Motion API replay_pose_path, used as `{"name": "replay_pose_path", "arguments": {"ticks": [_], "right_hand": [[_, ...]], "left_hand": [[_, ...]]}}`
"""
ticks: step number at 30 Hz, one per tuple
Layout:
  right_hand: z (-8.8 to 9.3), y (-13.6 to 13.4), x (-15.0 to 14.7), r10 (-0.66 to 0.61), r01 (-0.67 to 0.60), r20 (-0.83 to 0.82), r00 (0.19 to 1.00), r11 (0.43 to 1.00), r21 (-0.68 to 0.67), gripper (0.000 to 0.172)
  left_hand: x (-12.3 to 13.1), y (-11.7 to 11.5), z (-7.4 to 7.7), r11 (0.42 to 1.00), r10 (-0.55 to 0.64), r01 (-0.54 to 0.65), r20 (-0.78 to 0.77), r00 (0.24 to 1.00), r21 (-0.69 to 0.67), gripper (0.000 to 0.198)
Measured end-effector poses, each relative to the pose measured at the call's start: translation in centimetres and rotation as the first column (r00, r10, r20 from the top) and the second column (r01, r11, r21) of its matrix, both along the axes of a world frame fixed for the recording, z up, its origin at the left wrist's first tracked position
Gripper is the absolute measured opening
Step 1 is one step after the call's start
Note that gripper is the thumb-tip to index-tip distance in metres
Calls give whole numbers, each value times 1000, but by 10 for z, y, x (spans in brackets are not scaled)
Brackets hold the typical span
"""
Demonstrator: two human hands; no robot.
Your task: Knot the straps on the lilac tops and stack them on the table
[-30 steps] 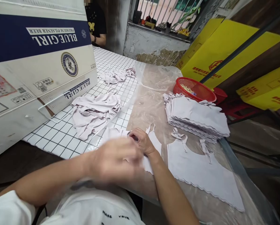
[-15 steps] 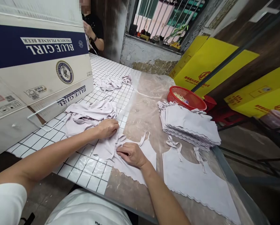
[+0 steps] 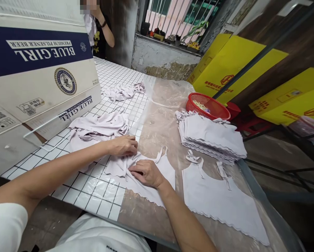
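A pale lilac camisole (image 3: 166, 174) with thin straps and a scalloped hem lies partly spread in front of me, its left part bunched. My left hand (image 3: 125, 145) is closed at its upper edge, fingertips curled down on the fabric. Lower and to the right, my right hand (image 3: 145, 173) pinches a fold of the same camisole between thumb and fingers. A second camisole (image 3: 220, 196) lies flat to the right, straps up. Beyond my left forearm sits a crumpled heap of the same fabric (image 3: 99, 126).
A large beer carton (image 3: 75, 78) stands at the left with a wire handle shape before it. Stacked camisoles (image 3: 211, 136) and a red basket (image 3: 208, 106) are at the right. Yellow boxes (image 3: 233, 70) lean beyond. Across the table, a person (image 3: 104, 31) holds pale fabric.
My left hand has shifted slightly right and opened its grip line along the camisole's edge. The right hand stays nearly in place. The person across has raised a hand with fabric.
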State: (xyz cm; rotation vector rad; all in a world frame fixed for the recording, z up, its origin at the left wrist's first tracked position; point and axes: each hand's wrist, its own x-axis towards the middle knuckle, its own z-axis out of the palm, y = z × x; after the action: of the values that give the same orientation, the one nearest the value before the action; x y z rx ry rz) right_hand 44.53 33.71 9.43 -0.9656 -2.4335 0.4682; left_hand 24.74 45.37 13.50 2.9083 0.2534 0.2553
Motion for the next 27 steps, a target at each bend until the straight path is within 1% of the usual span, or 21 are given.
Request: {"name": "replay_pose_path", "arguments": {"ticks": [4,6,9,10,12,14,16,17,18,19,20,22,23,24,27], "right_hand": [[-1,0,0,17,-17,-4,1000,1000,19,25],[-2,1,0,29,-29,-12,1000,998,48,24],[-4,2,1,43,-42,-19,999,995,90,22],[-4,2,1,48,-47,-18,999,995,94,22],[-5,2,1,55,-53,-14,998,994,93,20],[-5,3,1,57,-55,-12,998,994,93,19],[-6,3,1,52,-52,-6,999,994,94,19],[-7,3,1,50,-50,1,999,994,94,20],[-7,3,1,50,-50,9,999,994,94,20],[-8,3,1,51,-52,18,999,994,93,20],[-9,3,1,51,-53,28,998,994,92,20],[-10,4,1,48,-52,46,998,995,89,20],[-10,4,1,46,-50,55,997,995,87,19],[-10,4,1,42,-47,61,997,995,84,19],[-7,3,0,40,-43,49,998,997,63,17]], "left_hand": [[10,9,-1,997,71,-72,34,997,21,21],[9,11,1,999,32,-32,29,999,-19,23],[4,12,4,995,-77,73,-49,996,-74,38],[3,12,4,993,-92,86,-75,993,-80,38],[2,12,5,992,-102,93,-96,990,-88,30],[3,14,5,991,-96,89,-69,993,-98,21],[5,16,6,991,-67,66,-13,998,-114,19],[6,18,6,991,-35,37,17,999,-125,18],[8,20,7,989,28,-20,51,998,-149,18],[9,22,8,978,120,-103,84,989,-181,17],[11,25,8,955,229,-201,111,967,-217,16],[15,30,6,874,442,-392,135,887,-287,16],[17,32,4,829,521,-463,130,844,-313,16],[19,34,2,792,574,-514,118,810,-328,15],[20,31,-3,711,669,-609,72,740,-351,16]]}}
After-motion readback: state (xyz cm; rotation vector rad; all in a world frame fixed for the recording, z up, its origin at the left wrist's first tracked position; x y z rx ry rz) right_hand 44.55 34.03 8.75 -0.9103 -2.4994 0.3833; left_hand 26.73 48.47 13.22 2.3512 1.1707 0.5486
